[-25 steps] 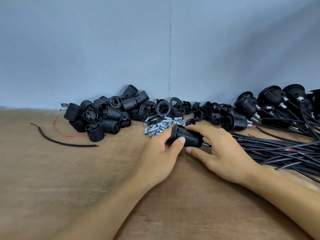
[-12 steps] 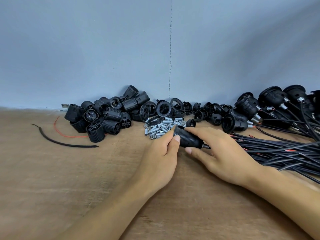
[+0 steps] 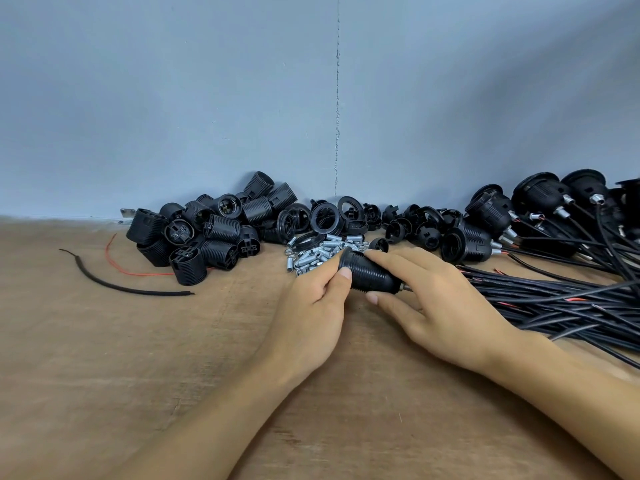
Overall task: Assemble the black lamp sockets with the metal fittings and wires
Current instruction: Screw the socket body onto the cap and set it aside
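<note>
Holding: a ribbed black lamp socket (image 3: 372, 275) lies on its side between the left hand (image 3: 311, 306) and the right hand (image 3: 440, 306). Its wide mouth points left and a small metal fitting (image 3: 405, 288) shows at its narrow right end. Whether it touches the wooden surface (image 3: 104, 358) cannot be told.
Left hand: fingers curled round the socket's wide end, thumb tip pressed on the ribs.
Right hand: fingers laid over the top of the socket, thumb below, gripping the narrow end.
Fittings: a heap of threaded silver tubes (image 3: 318, 252) just behind the held socket.
Shells: loose socket bodies (image 3: 207, 233) piled to the left of the tubes, near the wall (image 3: 207, 98).
Rings: black rings and caps (image 3: 346, 216) heaped behind the tubes.
Finished: wired sockets (image 3: 485, 216) stacked at the far right.
Wires: a bundle of black wires (image 3: 554, 296) fans across the surface beside the right hand.
Offcuts: a black wire piece (image 3: 121, 287) and a thin red wire (image 3: 138, 273) lie left of the socket bodies.
</note>
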`<state>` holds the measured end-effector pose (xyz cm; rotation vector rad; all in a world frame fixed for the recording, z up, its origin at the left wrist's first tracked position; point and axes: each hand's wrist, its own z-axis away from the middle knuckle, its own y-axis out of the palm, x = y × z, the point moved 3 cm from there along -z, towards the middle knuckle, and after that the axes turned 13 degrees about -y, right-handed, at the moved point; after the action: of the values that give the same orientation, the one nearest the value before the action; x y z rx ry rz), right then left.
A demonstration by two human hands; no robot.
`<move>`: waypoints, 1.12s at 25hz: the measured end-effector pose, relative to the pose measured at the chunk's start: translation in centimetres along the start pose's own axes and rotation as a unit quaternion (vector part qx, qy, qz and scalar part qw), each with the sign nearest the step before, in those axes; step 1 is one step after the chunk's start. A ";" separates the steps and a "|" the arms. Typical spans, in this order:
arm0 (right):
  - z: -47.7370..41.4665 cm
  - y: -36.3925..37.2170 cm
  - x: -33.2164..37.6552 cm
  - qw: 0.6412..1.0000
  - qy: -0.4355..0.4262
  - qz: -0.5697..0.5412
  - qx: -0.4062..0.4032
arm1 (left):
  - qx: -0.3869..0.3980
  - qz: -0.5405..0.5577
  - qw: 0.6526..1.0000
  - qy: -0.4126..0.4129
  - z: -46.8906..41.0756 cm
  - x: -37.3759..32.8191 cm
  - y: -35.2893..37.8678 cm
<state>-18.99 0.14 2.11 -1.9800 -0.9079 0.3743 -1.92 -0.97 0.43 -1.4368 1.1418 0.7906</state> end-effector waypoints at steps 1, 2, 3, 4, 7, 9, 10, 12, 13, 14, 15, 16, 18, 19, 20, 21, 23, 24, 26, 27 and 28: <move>0.0 0.1 -0.1 1.000 0.002 -0.007 -0.002 | 0.005 0.005 1.000 -0.007 -0.1 0.0 0.0; 0.0 0.1 -0.2 1.000 0.006 -0.014 -0.005 | 0.009 0.012 1.000 -0.015 -0.2 0.1 0.0; 0.1 0.2 -0.2 1.000 0.012 -0.021 -0.007 | 0.016 0.024 0.999 -0.024 -0.3 0.2 0.1; 0.1 0.2 -0.3 0.999 0.019 -0.026 -0.009 | 0.025 0.036 0.998 -0.033 -0.3 0.3 0.1; 0.1 0.3 0.0 1.000 0.020 0.003 -0.012 | 0.028 0.046 0.997 -0.051 -0.5 0.4 0.1; 0.0 0.2 0.2 0.999 0.022 0.017 -0.024 | 0.013 0.028 0.999 -0.043 -0.5 0.4 0.1; 0.0 0.2 0.3 0.999 0.029 0.002 -0.033 | 0.006 0.019 0.999 -0.040 -0.5 0.4 0.1; -0.2 0.2 0.3 0.995 0.055 -0.060 -0.050 | -0.003 0.008 0.999 -0.036 -0.4 0.6 0.0; -0.2 0.2 0.2 0.993 0.067 -0.087 -0.051 | -0.007 0.006 1.000 -0.030 -0.4 0.6 -0.1; -0.3 0.3 0.1 0.991 0.078 -0.103 -0.046 | -0.010 0.007 1.000 -0.023 -0.4 0.6 -0.1; -0.2 0.3 0.0 0.990 0.082 -0.108 -0.041 | -0.010 0.007 1.000 -0.018 -0.4 0.5 -0.2; -0.2 0.3 -0.1 0.991 0.081 -0.105 -0.038 | -0.008 0.003 1.000 -0.015 -0.3 0.4 -0.2; -0.1 0.2 0.0 0.993 0.071 -0.092 -0.037 | -0.004 -0.018 1.000 -0.006 -0.1 0.1 -0.2; -0.1 0.2 0.0 0.993 0.067 -0.088 -0.037 | -0.004 -0.028 1.000 -0.002 0.0 0.0 -0.1; -0.1 0.1 0.0 0.994 0.066 -0.086 -0.036 | -0.004 -0.036 0.999 0.002 0.0 0.0 -0.1; -0.1 0.1 0.0 0.994 0.064 -0.081 -0.032 | -0.005 -0.041 0.999 0.003 -0.1 0.1 -0.1; -0.1 0.2 -0.1 0.995 0.062 -0.074 -0.021 | -0.004 -0.043 0.999 0.002 -0.1 0.3 -0.1; -0.1 0.2 -0.1 0.995 0.063 -0.073 -0.015 | -0.002 -0.042 0.999 0.000 -0.1 0.4 -0.1; 0.1 0.2 -0.2 0.996 0.065 -0.063 0.001 | 0.000 -0.036 0.999 0.001 0.0 0.4 -0.2; 0.1 0.2 -0.2 0.996 0.068 -0.056 0.010 | 0.001 -0.032 0.999 0.003 0.0 0.3 -0.2; 0.2 0.3 -0.2 0.996 0.073 -0.055 0.018 | 0.003 -0.028 1.000 0.006 0.1 0.2 -0.2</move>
<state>-19.12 0.01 1.73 -1.8890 -0.9052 0.1786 -1.62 -0.94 0.29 -1.4633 1.1084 0.7392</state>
